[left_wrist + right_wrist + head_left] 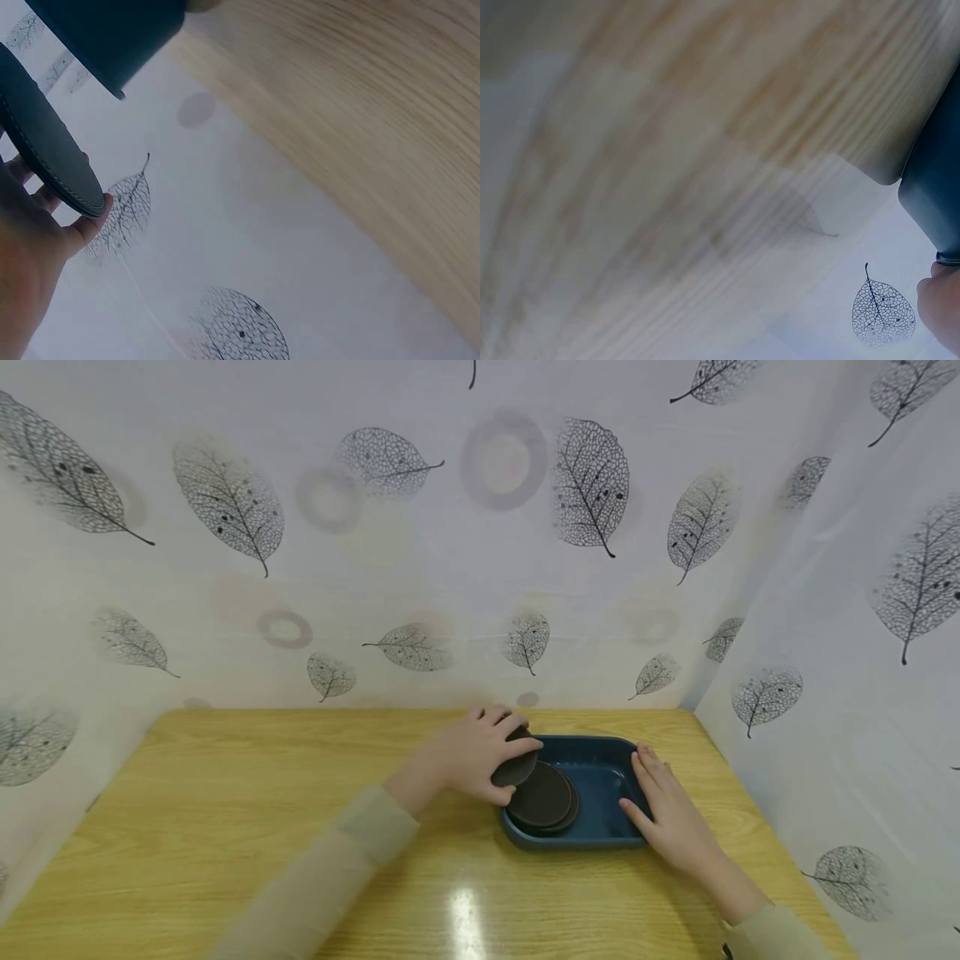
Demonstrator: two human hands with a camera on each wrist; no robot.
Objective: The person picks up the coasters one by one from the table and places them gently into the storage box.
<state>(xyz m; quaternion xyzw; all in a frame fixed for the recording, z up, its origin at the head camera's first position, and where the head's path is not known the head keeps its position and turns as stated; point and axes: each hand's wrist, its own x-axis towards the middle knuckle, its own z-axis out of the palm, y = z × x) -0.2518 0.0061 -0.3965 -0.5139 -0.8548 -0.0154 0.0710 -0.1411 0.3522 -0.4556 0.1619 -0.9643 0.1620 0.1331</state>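
My left hand (pixel 483 754) grips a round dark coaster (pixel 517 767) by its edges, tilted over the left end of a blue tray (pixel 611 842). Stitching along the rim of that coaster (pixel 56 146) shows in the left wrist view. Beneath it, more round dark coasters (pixel 540 795) lie overlapping inside the tray's left part. My right hand (pixel 671 814) rests on the tray's right edge, its fingers extended along the rim and the thumb over the inner side. Only a bit of that hand (pixel 941 304) appears in the right wrist view, against the tray wall (pixel 937 187).
The tray stands on a yellow wood-grain table (pixel 247 827), towards its back right. A pale wall covering (pixel 465 560) printed with leaves rises behind the table and along its sides.
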